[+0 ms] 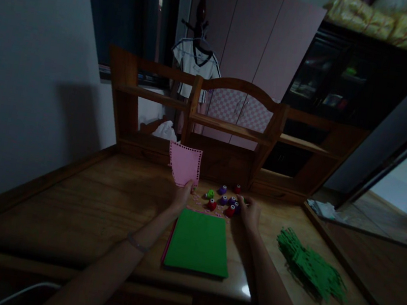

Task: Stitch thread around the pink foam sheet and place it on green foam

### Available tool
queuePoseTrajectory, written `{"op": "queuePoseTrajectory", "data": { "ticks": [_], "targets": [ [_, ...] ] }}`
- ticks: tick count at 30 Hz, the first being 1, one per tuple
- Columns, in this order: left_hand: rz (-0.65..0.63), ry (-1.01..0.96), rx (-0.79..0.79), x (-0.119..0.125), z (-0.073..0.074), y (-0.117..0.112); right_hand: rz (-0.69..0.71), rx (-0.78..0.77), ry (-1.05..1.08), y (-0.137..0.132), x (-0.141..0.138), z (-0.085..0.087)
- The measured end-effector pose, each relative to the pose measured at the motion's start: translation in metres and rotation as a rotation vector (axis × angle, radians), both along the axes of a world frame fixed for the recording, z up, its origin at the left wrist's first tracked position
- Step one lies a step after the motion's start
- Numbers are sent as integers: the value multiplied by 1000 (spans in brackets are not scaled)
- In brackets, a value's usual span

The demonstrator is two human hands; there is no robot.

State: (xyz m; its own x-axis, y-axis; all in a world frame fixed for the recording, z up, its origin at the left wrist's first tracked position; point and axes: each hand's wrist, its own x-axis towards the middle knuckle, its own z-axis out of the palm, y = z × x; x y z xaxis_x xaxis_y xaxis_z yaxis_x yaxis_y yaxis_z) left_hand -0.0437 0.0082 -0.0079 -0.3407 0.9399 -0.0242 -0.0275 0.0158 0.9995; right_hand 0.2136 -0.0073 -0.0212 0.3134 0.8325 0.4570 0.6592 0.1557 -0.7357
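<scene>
My left hand is closed on the lower corner of a pink foam sheet with punched edges and holds it upright above the desk. My right hand rests on the desk beside a cluster of small craft punches in red, purple and green. Its fingers curl by the nearest punches; I cannot see whether they grip one. A stack of sheets with a green one on top lies flat between my forearms. Small pink punched bits are scattered just beyond it.
A pile of green punched sheets lies at the right of the wooden desk. A wooden shelf unit stands along the desk's back edge. Behind it are a shirt on a hanger, pink wardrobes and a dark cabinet.
</scene>
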Motion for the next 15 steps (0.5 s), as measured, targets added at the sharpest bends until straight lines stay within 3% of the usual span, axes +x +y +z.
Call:
{"op": "queuePoseTrajectory", "data": {
  "ticks": [11, 15],
  "targets": [
    [43, -103, 23, -2, -2, 3, 62, 15, -31, -4, -4, 3],
    [80, -153, 63, -4, -8, 12, 27, 9, -67, -1, -3, 0]
  ]
}}
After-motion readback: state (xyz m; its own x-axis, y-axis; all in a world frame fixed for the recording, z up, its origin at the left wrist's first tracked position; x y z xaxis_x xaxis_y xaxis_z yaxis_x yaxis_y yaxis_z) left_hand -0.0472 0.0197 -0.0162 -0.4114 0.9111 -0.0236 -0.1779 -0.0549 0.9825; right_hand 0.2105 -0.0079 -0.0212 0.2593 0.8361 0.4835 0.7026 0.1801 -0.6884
